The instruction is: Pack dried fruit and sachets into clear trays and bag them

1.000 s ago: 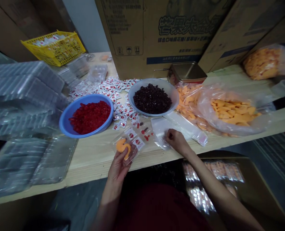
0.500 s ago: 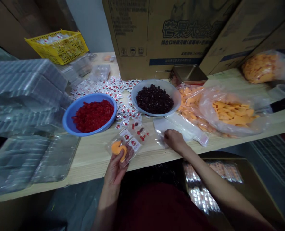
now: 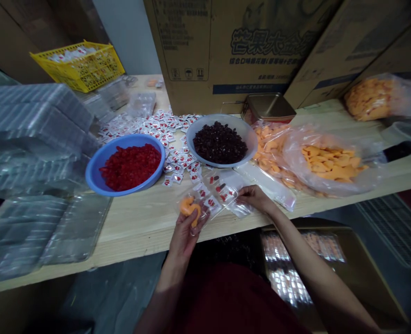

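Note:
My left hand [image 3: 184, 234] is closed on the near-left end of a clear plastic tray [image 3: 208, 191], tilted above the table edge. In it lie an orange curved candy piece [image 3: 190, 208], printed white sachets [image 3: 212, 203] and a few red and dark pieces [image 3: 221, 187]. My right hand [image 3: 259, 199] pinches the edge of a clear plastic bag [image 3: 242, 208] just beside the tray's far end. Tray and bag overlap there, and I cannot tell whether the tray's end is inside the bag. More flat clear bags [image 3: 266, 181] lie beyond my right hand.
Behind are a blue basin [image 3: 91, 174] of red pieces, a pale bowl [image 3: 254, 144] of dark pieces and scattered sachets [image 3: 177, 160]. An open bag of orange pieces [image 3: 333, 162] is right; stacked clear trays [image 3: 34, 130] stand left. Below sits a carton [image 3: 365, 273] of packed goods.
My left hand has carried the tray rightward, toward my right hand. My right hand has lifted a bag's edge off the pile and now holds it against the tray's far end.

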The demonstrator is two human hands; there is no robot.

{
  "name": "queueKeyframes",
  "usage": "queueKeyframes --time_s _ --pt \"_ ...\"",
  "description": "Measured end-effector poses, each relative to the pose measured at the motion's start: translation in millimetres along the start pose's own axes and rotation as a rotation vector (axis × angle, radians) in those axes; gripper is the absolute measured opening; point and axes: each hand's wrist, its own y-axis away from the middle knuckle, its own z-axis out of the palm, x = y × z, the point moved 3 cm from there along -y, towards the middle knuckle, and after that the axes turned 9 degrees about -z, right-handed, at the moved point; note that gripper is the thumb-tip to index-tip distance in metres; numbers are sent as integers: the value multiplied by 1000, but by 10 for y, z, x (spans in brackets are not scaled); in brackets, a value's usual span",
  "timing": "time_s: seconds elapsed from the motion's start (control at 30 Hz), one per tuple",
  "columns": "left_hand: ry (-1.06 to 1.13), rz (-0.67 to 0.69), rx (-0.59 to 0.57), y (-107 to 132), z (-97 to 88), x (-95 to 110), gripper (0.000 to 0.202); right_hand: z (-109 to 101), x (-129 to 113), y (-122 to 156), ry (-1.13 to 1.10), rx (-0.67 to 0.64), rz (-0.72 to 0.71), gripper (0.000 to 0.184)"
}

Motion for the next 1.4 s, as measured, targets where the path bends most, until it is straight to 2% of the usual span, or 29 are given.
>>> queueKeyframes --time_s 0.13,0.27,0.33,0.47,0.6,0.8,0.9,1.07,1.17,1.23,1.33,1.4 --pt "-56 24 77 58 -20 -201 41 -36 -26 126 -22 164 -78 26" --pt "-124 43 131 194 -53 -339 48 15 -74 308 34 375 -214 14" --pt "-173 46 149 227 -53 -380 52 93 -70 360 90 419 -240 11" --pt "-254 7 162 216 -57 -434 56 219 -20 354 308 399 -229 3" --pt "-309 -26 162 222 -57 -445 58 242 -13 302 503 384 -269 11" --pt "-360 -3 168 244 16 -385 50 308 -158 319 470 398 -384 15" --pt "-387 28 154 229 75 -356 48 358 -257 382 475 357 -482 20" --pt "-399 14 110 164 167 -426 49 382 -297 471 500 307 -569 20" --pt "-341 26 101 113 203 -511 45 367 -282 518 552 303 -580 20" --pt "-288 3 103 88 216 -569 44 328 -276 571 670 310 -564 18" --pt "-222 -58 116 78 234 -635 45 231 -253 701 910 364 -462 10" --pt "-192 -80 132 85 256 -665 47 198 -224 808 993 390 -391 9"
